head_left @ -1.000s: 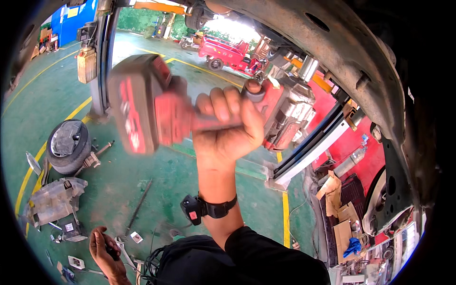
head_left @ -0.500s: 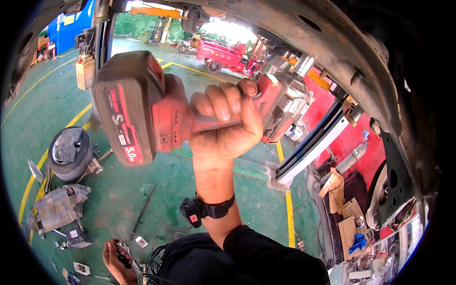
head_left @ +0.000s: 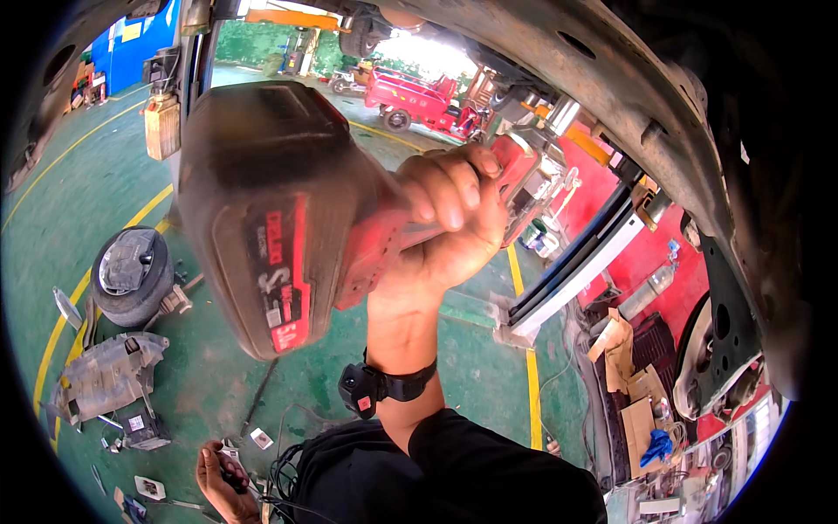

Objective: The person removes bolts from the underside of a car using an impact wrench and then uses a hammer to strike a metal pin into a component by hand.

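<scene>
My right hand (head_left: 445,210) is raised in the middle, fingers wrapped round the grip of a red and black cordless impact wrench (head_left: 371,253). Its big battery pack (head_left: 253,210) faces me at the left, smeared by motion. The silver and red head (head_left: 528,170) of the wrench points away to the upper right, beneath a car's underside, and its tip is hard to make out. A black strap with a small device (head_left: 360,389) circles my right wrist. Low at the left, my left hand (head_left: 229,489) has curled fingers around something dark and small that I cannot make out.
Overhead runs the rusty metal underbody (head_left: 611,79) of a raised car. A lift post (head_left: 576,262) slants at the right, beside cardboard (head_left: 642,428) and parts. On the green floor lie a tire (head_left: 131,284), a grey plastic cover (head_left: 109,375) and a rod (head_left: 259,393). A red cargo tricycle (head_left: 415,96) stands behind.
The wrench has tilted: its battery end has swung down and nearer to me, looking larger. My right hand has shifted slightly right. My left hand has barely moved.
</scene>
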Tool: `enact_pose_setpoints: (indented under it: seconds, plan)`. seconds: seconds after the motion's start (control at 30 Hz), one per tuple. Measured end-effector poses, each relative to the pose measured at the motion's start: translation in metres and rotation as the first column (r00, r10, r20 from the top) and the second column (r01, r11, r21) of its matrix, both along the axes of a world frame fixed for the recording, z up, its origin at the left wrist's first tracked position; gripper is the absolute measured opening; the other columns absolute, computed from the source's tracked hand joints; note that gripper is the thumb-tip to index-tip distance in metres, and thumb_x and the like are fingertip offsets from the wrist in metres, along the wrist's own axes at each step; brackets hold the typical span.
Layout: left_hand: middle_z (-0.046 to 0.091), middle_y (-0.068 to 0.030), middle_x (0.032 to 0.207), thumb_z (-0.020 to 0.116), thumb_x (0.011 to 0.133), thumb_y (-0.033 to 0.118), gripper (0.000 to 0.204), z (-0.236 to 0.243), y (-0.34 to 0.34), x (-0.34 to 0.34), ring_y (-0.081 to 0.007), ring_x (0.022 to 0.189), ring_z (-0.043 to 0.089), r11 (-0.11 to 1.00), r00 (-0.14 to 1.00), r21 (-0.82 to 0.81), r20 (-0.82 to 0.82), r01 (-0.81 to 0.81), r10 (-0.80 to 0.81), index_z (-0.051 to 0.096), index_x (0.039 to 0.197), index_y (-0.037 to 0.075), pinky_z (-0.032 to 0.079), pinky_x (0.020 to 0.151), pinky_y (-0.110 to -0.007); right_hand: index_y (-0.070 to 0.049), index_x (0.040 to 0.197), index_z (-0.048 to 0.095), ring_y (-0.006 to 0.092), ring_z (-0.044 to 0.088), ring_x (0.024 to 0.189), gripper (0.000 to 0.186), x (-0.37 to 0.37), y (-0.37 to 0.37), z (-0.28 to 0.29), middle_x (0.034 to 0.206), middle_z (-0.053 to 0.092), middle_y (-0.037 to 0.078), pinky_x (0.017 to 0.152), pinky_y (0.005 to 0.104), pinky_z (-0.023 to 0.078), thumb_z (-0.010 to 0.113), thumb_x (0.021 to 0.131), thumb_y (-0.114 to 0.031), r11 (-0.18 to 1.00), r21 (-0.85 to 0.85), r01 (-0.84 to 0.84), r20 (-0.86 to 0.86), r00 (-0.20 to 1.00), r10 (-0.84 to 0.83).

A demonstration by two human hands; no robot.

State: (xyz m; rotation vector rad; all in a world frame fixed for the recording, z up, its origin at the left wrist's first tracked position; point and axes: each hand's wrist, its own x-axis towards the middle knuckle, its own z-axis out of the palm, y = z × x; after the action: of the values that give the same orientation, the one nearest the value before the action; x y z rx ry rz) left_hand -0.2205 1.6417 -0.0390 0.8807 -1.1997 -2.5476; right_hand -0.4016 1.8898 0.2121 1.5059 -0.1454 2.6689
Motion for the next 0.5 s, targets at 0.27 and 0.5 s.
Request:
enact_pose_setpoints:
  seconds: [0.27, 0.5]
  plan:
    - [0.043, 0.0015, 0.064, 0.050, 0.103, 0.024, 0.033, -0.002, 0.000, 0.003, -0.0070, 0.051, 0.038, 1.000, 1.000, -0.005, 0.006, 0.015, -0.015, 0.060, 0.114, -0.006, 0.028, 0.045, -0.021, -0.012, 0.097, 0.059, 0.0086, 0.049, 0.065, 0.006, 0.003, -0.001, -0.006, 0.074, 0.050, -0.006, 0.066, 0.0299, 0.043, 0.061, 0.093, -0.016, 1.000, -0.003, 0.003, 0.030, 1.000, -0.003]
    - [0.044, 0.0008, 0.065, 0.050, 0.103, 0.024, 0.034, -0.006, -0.005, 0.003, -0.0072, 0.052, 0.039, 0.999, 0.999, 0.011, -0.021, 0.031, -0.031, 0.060, 0.114, -0.006, 0.029, 0.045, -0.021, -0.013, 0.098, 0.059, 0.0085, 0.047, 0.064, 0.006, 0.002, 0.000, -0.013, 0.073, 0.048, -0.006, 0.066, 0.0301, 0.043, 0.059, 0.094, -0.017, 0.996, 0.025, 0.091, 0.064, 0.994, -0.092]
